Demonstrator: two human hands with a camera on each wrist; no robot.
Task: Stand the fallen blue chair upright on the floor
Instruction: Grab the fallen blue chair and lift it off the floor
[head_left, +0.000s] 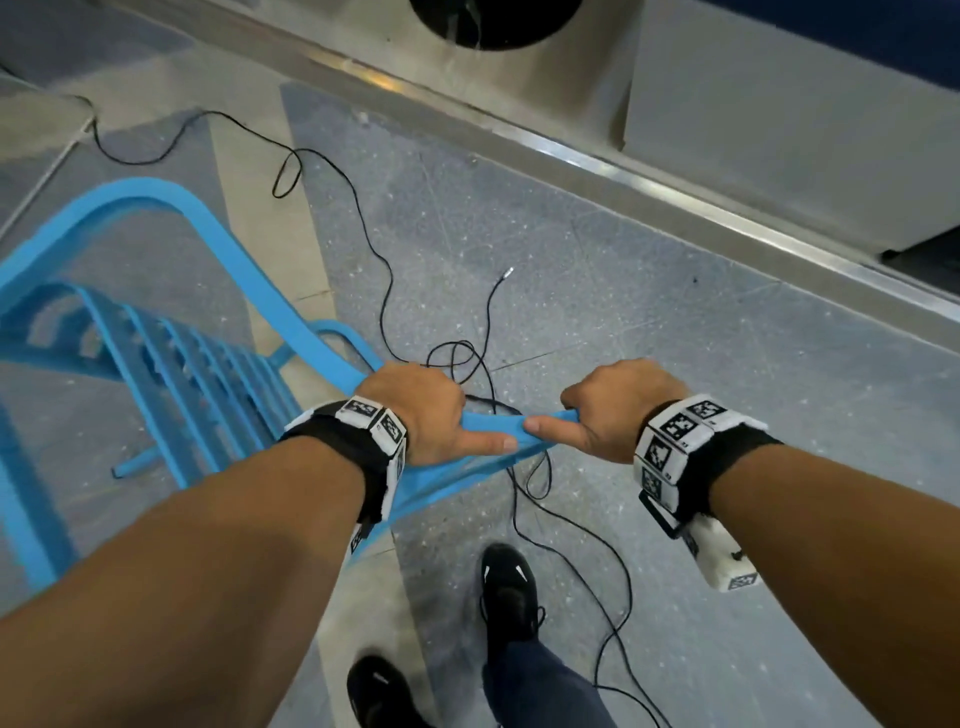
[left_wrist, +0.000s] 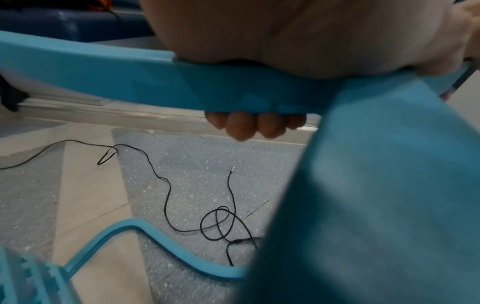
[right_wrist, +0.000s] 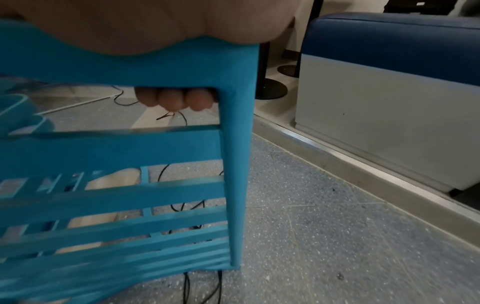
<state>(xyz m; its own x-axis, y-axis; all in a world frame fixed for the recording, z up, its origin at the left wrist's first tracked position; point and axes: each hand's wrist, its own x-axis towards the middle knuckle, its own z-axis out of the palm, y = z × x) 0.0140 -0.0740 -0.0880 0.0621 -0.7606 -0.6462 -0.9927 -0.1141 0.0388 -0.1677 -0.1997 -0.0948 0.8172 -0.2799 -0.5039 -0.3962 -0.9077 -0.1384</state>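
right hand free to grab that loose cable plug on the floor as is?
Probably not. The right hand grips the blue chair's top rail alongside the left hand; the cable plug lies on the floor beyond the chair, unobstructed, but reaching it means letting go first.

dim, motion blur, fisheye edges

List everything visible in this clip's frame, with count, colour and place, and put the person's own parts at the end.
blue chair: one, light blue, slatted, left of centre, gripped at its top rail
cable: at least one, black, thin, looped loose on the floor under and beyond the chair
floor: grey speckled with beige strips
bench: one, dark blue top over a pale base, along the far right edge
round base: one, black, top centre
shoes: two, black, bottom centre
wrist bands: two, black with white marker tags
left hand: curled round the chair's top rail
right hand: curled round the same rail
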